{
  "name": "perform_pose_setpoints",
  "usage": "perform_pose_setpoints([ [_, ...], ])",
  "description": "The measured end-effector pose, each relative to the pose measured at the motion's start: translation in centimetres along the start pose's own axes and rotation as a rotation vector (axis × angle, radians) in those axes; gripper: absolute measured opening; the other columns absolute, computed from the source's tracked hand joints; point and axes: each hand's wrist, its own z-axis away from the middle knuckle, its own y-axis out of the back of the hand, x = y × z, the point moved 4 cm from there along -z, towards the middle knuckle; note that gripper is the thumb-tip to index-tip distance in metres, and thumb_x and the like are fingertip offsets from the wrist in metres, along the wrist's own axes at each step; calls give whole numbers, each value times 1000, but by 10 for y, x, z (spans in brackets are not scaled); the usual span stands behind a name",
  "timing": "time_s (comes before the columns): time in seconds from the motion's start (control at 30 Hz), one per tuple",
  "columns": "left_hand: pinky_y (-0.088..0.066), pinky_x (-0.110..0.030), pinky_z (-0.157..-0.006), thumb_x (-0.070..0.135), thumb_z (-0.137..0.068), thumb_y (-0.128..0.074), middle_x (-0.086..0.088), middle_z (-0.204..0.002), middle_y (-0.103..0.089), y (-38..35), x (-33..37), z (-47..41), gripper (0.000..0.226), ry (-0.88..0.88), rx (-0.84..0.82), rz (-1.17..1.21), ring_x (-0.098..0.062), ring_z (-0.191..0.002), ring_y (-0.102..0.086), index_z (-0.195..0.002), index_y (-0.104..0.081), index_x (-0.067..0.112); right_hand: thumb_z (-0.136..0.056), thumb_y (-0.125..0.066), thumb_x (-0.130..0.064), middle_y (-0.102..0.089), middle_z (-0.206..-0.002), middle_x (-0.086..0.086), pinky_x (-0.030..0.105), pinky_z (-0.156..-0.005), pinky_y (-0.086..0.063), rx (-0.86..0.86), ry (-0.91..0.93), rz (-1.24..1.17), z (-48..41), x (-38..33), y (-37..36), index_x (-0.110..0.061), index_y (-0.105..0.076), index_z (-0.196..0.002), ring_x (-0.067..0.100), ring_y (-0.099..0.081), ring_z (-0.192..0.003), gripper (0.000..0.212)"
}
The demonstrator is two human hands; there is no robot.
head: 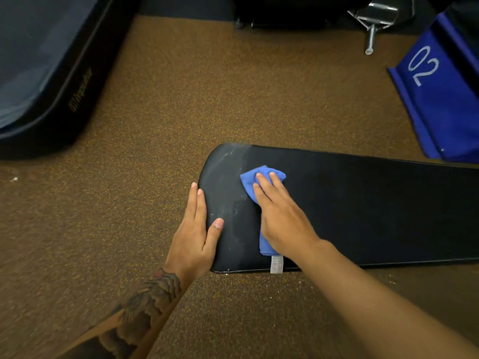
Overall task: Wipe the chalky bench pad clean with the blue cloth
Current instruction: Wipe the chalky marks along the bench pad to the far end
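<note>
Right hand (281, 216) flat, fingers straight, pressing blue cloth (252, 181) on bench pad (363, 208) near chalky rounded end, left hand (195, 234) fingers together, straight along end edge

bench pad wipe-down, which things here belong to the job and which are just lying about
In the job: bench pad, chalk smears on its end, blue cloth, right hand pressing the cloth, left hand resting on the pad's end.
Lying about: blue block marked 02, dark mat, chrome fitting.
</note>
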Motion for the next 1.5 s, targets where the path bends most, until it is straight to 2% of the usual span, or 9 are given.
perform_pose_setpoints([
  [0.27,-1,-5,-110,55,-94,-22,9,-160,15,0,1,0,75,8,-11,-33,8,-143,9,-153,1,15,-78,-43,1,-28,-148,19,43,-115,-13,71,-277,-19,-88,12,6,7,-33,-136,38,-14,-139,59],
  [0.37,0,-6,-110,55,-94,-23,7,-160,15,-1,1,-1,76,8,-16,-35,7,-143,9,-153,1,13,-80,-42,1,-26,-149,17,44,-114,-14,77,-258,-22,-98,6,3,5,-32,-137,36,-13,-140,58],
  [0.57,1,-4,-109,57,-93,-21,9,-159,17,1,2,-1,78,14,-42,-37,5,-143,11,-153,2,13,-77,-42,4,-38,-143,23,47,-112,-24,18,47,-82,-27,-10,0,10,-44,-130,42,-25,-137,54],
  [0.83,-5,-16,-114,60,-91,-18,11,-158,20,1,2,-1,80,35,-49,-70,5,-143,12,-153,5,15,-81,-40,4,-28,-148,16,41,-113,-16,52,-196,-62,-94,2,8,7,-36,-133,36,-13,-139,53],
  [0.97,2,-7,-110,59,-91,-18,12,-157,20,1,1,0,79,35,-46,-57,7,-142,14,-153,4,15,-81,-40,7,-27,-149,19,46,-114,-17,38,-73,-103,-83,-19,-1,8,-37,-134,37,-12,-141,53],
  [1.07,-1,-11,-113,59,-91,-19,11,-157,20,0,1,0,79,32,-42,-34,6,-143,13,-153,3,14,-82,-42,8,-28,-150,17,42,-116,-17,6,71,-117,-47,-25,1,6,-36,-137,35,-13,-142,55],
  [1.17,-2,-12,-114,60,-91,-18,9,-158,19,1,1,0,80,33,-42,-39,5,-143,12,-153,3,14,-86,-38,7,-20,-155,8,31,-114,-12,31,-31,-118,-42,-6,11,0,-31,-141,27,-7,-144,55],
  [1.33,1,-6,-109,59,-91,-19,9,-158,19,0,1,0,79,36,-32,-40,9,-141,14,-153,4,14,-79,-42,4,-31,-145,15,37,-113,-18,33,-189,-69,-95,-13,10,6,-42,-127,35,-16,-138,48],
  [1.5,1,-5,-109,53,-93,-22,1,-160,12,-1,0,-2,78,12,-21,-12,12,-139,14,-152,-2,7,-78,-43,7,-32,-147,16,45,-112,-20,46,-124,-107,-96,-29,1,7,-43,-128,35,-15,-140,50],
])
